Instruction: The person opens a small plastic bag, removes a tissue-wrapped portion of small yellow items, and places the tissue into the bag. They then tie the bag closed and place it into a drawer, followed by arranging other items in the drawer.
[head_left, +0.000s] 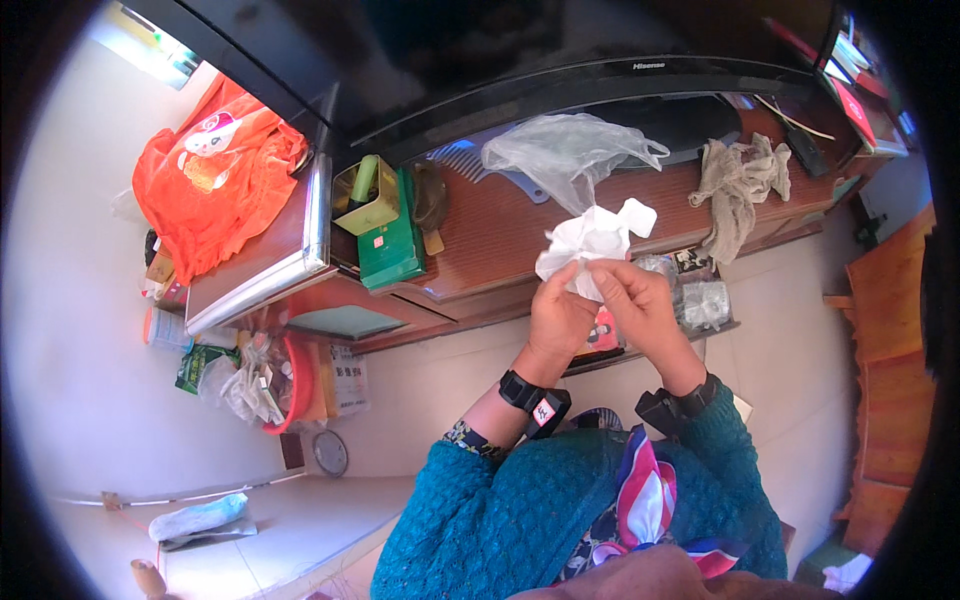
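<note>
Both hands pinch a crumpled piece of white paper or tissue above the front edge of the wooden cabinet. My left hand grips its lower left part, and my right hand holds the lower right with thumb and fingers. Just beyond the white piece lies a clear plastic bag, partly over a light blue comb. Past my right hand, a beige cloth hangs over the cabinet edge.
A Hisense television stands at the back of the wooden cabinet. On the left are a green box, a yellowish container and an orange-red cloth. An open drawer holding plastic-wrapped items is below my hands. Wooden furniture stands right.
</note>
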